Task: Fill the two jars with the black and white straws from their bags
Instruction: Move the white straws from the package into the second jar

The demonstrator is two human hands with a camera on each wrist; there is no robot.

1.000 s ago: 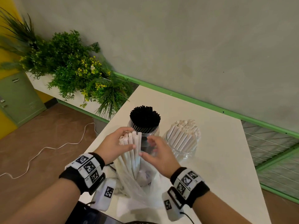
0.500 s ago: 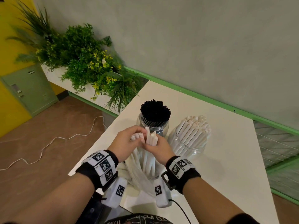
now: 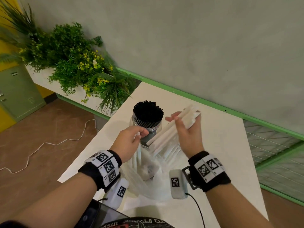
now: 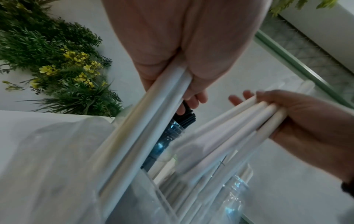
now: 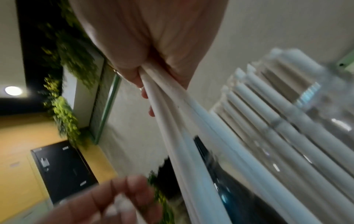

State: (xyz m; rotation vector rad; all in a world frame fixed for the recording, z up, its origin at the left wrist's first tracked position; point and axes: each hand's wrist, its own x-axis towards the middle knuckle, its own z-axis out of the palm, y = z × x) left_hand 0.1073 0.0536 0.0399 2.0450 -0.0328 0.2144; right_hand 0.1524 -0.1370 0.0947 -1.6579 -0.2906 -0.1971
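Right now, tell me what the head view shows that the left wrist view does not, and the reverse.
Only the head view shows the marker-covered black wristbands, the white cable on the brown floor and the whole brush-like top of the black straws. Only the left wrist view shows, from below, the left hand's fingers closed round white straws. Both show the right hand gripping a bundle of white straws, the clear plastic bag and the green plants with yellow flowers.

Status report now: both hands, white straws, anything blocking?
Right hand grips white straws, lifted. Left hand holds straws in the bag. Black straw jar full. Nothing blocking.
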